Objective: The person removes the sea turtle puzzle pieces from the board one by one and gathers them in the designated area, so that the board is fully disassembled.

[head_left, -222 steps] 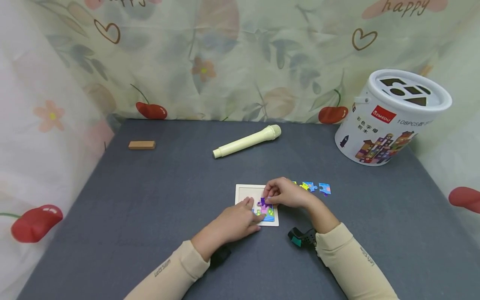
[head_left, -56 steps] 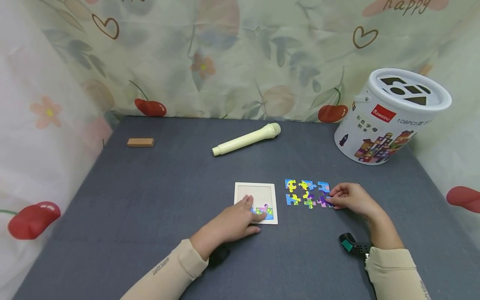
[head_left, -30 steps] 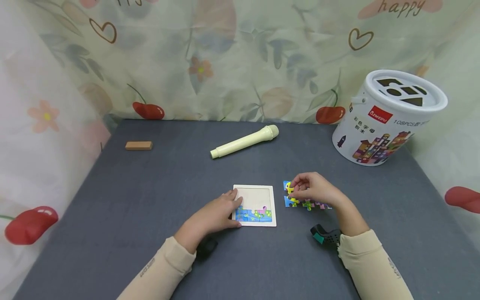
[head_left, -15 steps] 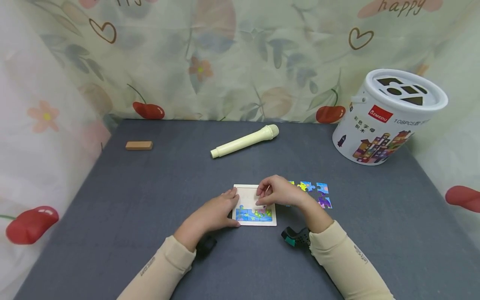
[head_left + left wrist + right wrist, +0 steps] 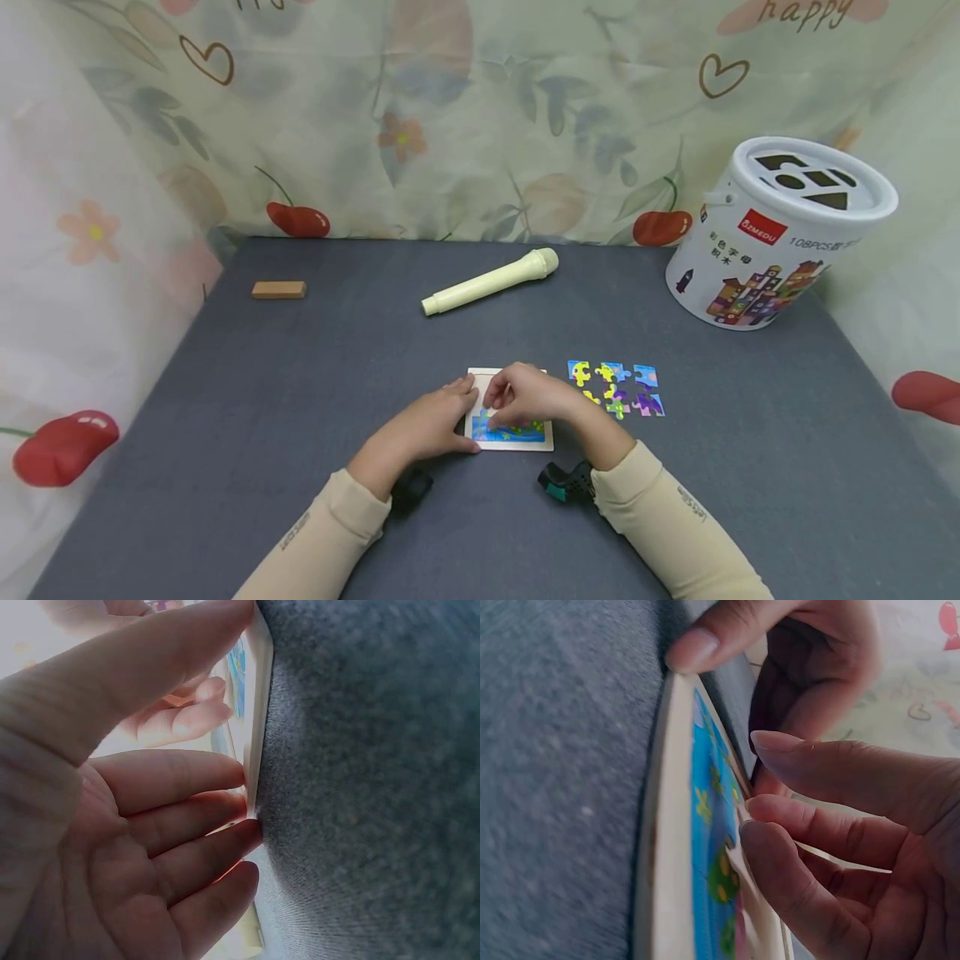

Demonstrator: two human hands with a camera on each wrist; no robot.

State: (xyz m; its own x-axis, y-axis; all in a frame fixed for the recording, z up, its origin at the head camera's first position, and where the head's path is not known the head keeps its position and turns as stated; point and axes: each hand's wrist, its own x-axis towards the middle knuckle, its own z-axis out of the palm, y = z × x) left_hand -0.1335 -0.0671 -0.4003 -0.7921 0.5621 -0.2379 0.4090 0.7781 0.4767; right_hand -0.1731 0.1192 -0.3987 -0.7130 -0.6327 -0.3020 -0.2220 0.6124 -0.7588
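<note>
A small pale wooden puzzle tray (image 5: pixel 546 444) lies on the dark table with blue jigsaw pieces (image 5: pixel 531 434) fitted along its near side. My left hand (image 5: pixel 420 430) steadies it: the thumb is at the near left corner and the straight fingers (image 5: pixel 180 776) touch its left edge. Over the tray, my right hand (image 5: pixel 534 395) holds its thumb and bent fingers (image 5: pixel 776 851) close to the blue pieces. No piece shows between those tips in the right wrist view. Several loose jigsaw pieces (image 5: pixel 647 406) lie right of the tray, one partly behind my right wrist.
A cream toy microphone (image 5: pixel 487 283) lies farther back. The small wooden block (image 5: pixel 279 290) is at the far left, and a white lidded bucket (image 5: pixel 780 242) stands at the back right. Patterned curtains (image 5: pixel 480 150) enclose the table's back and sides.
My right hand, earlier holding a purple piece over the tray, then touching one at the right, has moved left across the loose pieces to the tray. My left hand has slid to its left edge.
</note>
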